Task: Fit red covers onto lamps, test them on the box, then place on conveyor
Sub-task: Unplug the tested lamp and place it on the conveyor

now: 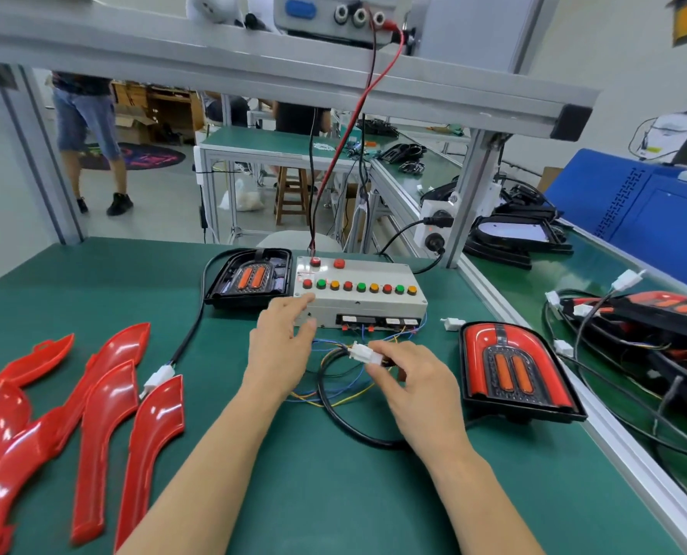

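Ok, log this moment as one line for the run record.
stage: testing | right hand: pinches white connector | left hand: open, at test box | covered lamp: on table, right | spare red covers: left

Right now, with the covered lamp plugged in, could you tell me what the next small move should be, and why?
Probably press a button on the test box. The right hand pinches the mated white connector of the covered lamp, and the left hand reaches open toward the box's front edge, so the lamp looks ready for testing.

On my bench [93, 282], covers [93, 414] lie left, test box [360, 292] centre-back, one lamp [518, 368] right, another lamp [251, 279] left of the box.
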